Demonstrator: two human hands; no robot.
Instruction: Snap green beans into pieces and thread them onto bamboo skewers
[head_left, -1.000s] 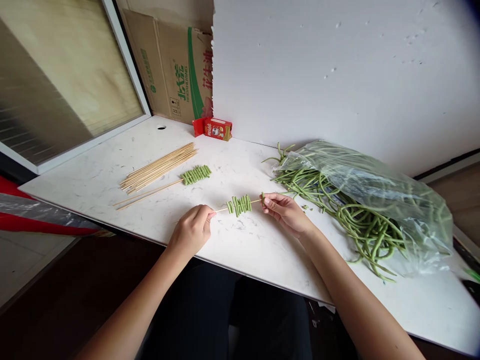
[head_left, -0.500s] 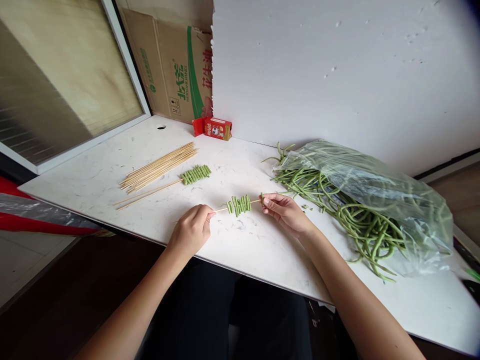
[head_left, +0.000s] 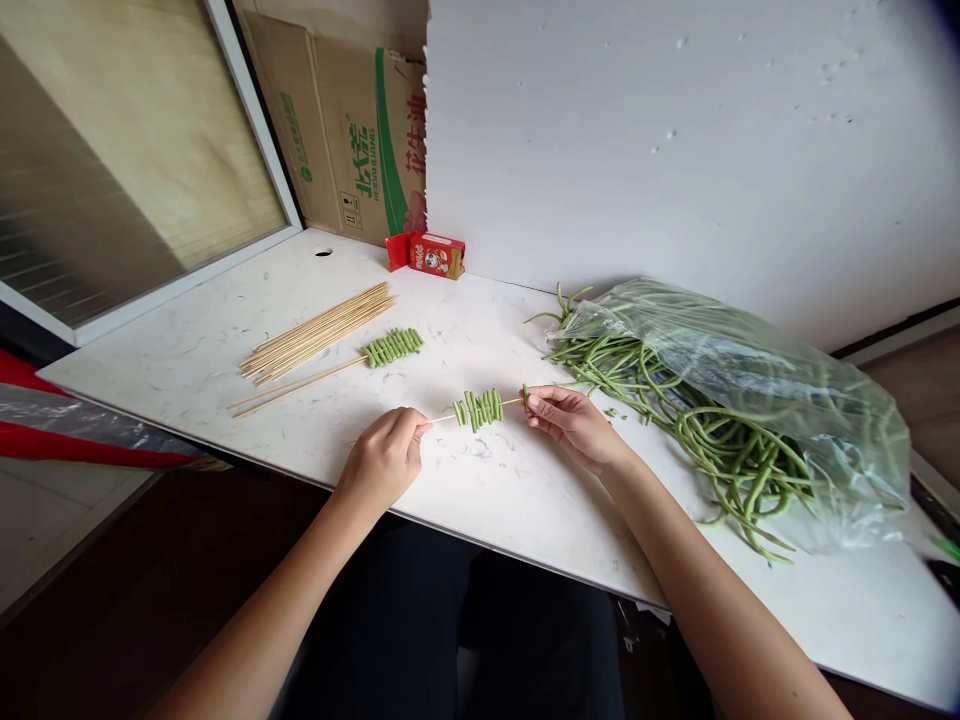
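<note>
Left of the plastic bag [head_left: 765, 365], a skewer of bean pieces [head_left: 478, 410].
The left hand [head_left: 384, 455] pinches the skewer; the right hand [head_left: 568, 420], nearer the bag, grips one bean segment [head_left: 525, 397].

White table [head_left: 480, 490], grey-flecked; has small dark hole [head_left: 323, 253] near back. Bears, at left, bundle of sticks [head_left: 319, 335], with bean skewer [head_left: 394, 347] lying just beside. At back, holds red box [head_left: 436, 257], flap [head_left: 398, 252] open. At right, carries clear bag [head_left: 720, 320], long beans [head_left: 739, 455] partly inside, partly out on bare surface; few scraps [head_left: 614, 412] near beans.

Bean skewer [head_left: 481, 409] between both hands [head_left: 385, 452]
</note>
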